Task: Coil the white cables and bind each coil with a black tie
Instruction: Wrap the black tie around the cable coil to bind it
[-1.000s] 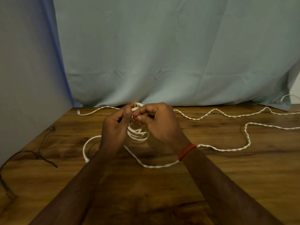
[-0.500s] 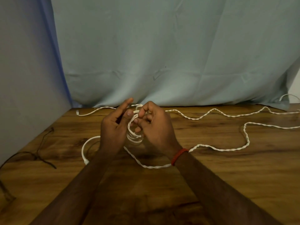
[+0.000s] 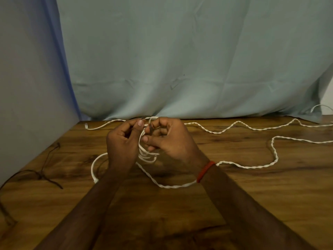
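A small coil of white cable (image 3: 146, 153) hangs between my two hands above the wooden table (image 3: 252, 195). My left hand (image 3: 122, 143) pinches the top of the coil with thumb and fingers. My right hand (image 3: 171, 139) curls its fingers round the coil's right side, and a short dark piece, perhaps a black tie (image 3: 150, 128), shows at its fingertips. The loose twisted white cable (image 3: 248, 166) trails from the coil under my right wrist and snakes off to the right.
Black ties (image 3: 43, 175) lie at the table's left edge by the grey wall. Another white cable end (image 3: 93, 128) lies along the back edge below the pale blue curtain (image 3: 180, 60). One more white cable end (image 3: 319, 107) shows at far right.
My left fingers have closed from stretched out to a pinch at the coil's top. My right hand has shifted slightly, and the coil stays between both hands.
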Available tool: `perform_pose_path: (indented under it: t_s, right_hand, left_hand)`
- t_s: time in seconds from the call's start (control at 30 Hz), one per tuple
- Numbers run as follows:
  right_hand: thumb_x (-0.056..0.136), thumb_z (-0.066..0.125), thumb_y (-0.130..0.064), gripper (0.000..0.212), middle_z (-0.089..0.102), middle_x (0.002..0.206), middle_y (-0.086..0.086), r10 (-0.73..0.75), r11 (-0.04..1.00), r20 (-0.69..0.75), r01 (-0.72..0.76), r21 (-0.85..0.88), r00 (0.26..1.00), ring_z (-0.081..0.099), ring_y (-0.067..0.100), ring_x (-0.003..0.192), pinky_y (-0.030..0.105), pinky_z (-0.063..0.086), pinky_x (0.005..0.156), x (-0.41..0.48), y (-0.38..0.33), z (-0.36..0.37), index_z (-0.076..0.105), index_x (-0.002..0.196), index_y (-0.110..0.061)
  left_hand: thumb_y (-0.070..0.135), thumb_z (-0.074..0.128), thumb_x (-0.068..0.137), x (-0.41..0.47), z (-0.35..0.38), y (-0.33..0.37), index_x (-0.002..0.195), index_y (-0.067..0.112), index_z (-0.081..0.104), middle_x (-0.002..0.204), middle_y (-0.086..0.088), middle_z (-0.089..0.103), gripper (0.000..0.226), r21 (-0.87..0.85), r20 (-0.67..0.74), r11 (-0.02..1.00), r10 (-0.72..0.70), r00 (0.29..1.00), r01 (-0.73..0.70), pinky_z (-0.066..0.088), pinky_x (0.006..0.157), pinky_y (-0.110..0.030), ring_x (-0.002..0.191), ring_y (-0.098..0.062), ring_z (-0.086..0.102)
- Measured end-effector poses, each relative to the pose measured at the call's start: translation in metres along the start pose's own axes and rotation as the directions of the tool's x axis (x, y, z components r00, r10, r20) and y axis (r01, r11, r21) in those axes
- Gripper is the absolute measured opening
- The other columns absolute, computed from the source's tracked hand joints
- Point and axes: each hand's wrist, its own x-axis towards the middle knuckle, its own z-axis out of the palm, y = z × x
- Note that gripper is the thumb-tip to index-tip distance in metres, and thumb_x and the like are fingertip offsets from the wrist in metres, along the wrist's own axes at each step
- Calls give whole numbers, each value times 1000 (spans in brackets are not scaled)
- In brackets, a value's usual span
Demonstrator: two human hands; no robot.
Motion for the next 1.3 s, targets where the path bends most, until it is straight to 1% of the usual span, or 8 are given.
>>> perform_pose_path:
  t_s: [0.13,0.3,0.6,0.83,1.0,1.13,1.23,1.3]
  right_hand:
    - [85,75,2,9,72,69,11,1,1000,-17,-1,2,1000,71,21,62,32,62,63,3,-5,-9,70,91,-3]
    - [85,75,0,13,72,80,23,-42,998,-136,47,35,990,66,20,64,27,55,56,4,-8,-11,72,98,2]
    - [89,66,6,15,69,78,17,84,938,2,-80,338,996,66,17,58,21,56,55,2,-11,-5,67,104,3]
    - [89,57,16,22,72,78,13,61,898,88,-93,430,994,68,18,62,21,57,59,2,-12,-13,67,97,-1]
    - [86,65,12,17,69,84,17,-43,924,146,-16,381,988,67,18,67,21,55,59,0,-11,-12,67,97,-1]
    - [86,68,8,10,69,82,23,-79,954,77,54,294,994,66,16,63,20,56,60,0,-10,-11,70,91,0]
    - [84,73,6,12,73,82,19,-156,984,-23,157,87,987,69,16,66,23,58,62,3,-8,-14,73,93,-2]
    - [84,77,-1,12,76,81,5,-307,936,-93,283,-211,947,70,7,69,23,57,65,6,-6,-21,76,95,-7]
  left_hand:
    - [12,66,96,0,1,0,99,17,74,82,18,73,10,21,-21,999,41,999,-41,49,72,-14,78,4,68]
    - [11,67,95,1,1,-4,98,16,75,81,23,74,10,9,6,999,39,999,-39,51,71,-16,77,0,69]
    - [9,66,95,-1,1,-2,99,17,74,82,27,72,12,27,55,996,80,995,-81,47,72,-11,76,4,67]
    - [8,65,95,0,0,-1,99,14,74,82,27,72,11,15,60,997,71,996,-72,46,72,-10,78,5,67]
    - [-3,65,91,0,-1,-2,101,17,73,87,18,71,23,31,85,995,87,993,-90,46,74,-9,81,8,66]
    - [-3,66,91,-1,0,-2,102,17,74,89,11,72,24,31,118,996,75,990,-79,49,73,-13,81,3,67]
    - [0,69,90,-1,0,-3,100,25,74,85,14,74,28,6,129,999,48,991,-49,53,69,-20,75,-6,69]
    - [7,71,91,-1,1,-2,100,27,75,87,10,76,23,-12,158,999,51,986,-49,55,69,-24,77,-12,70]
